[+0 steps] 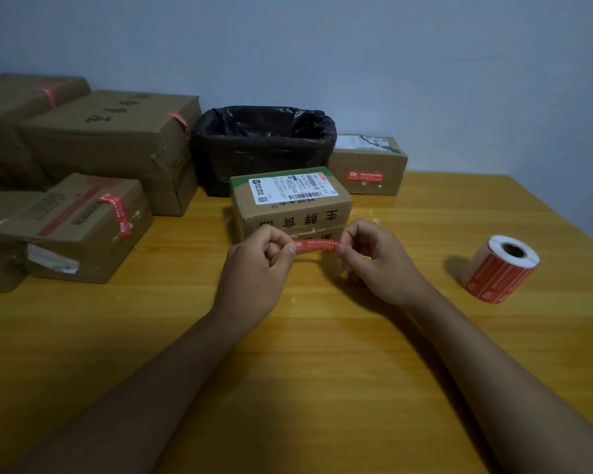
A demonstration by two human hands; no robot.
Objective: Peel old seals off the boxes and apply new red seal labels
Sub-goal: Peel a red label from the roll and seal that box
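A red seal label (315,245) is stretched between my two hands just in front of a small cardboard box (290,206) with a white shipping label on top. My left hand (259,265) pinches the label's left end, and my right hand (374,258) pinches its right end. The label hangs level with the box's front face, a little above the table; whether it touches the box I cannot tell. A roll of red seal labels (498,268) lies on its side to the right.
A bin lined with a black bag (264,145) stands behind the box. Another small box with a red seal (368,165) sits at the back right. Several larger cardboard boxes (83,186), some with red seals, crowd the left. The wooden table (322,354) extends toward me.
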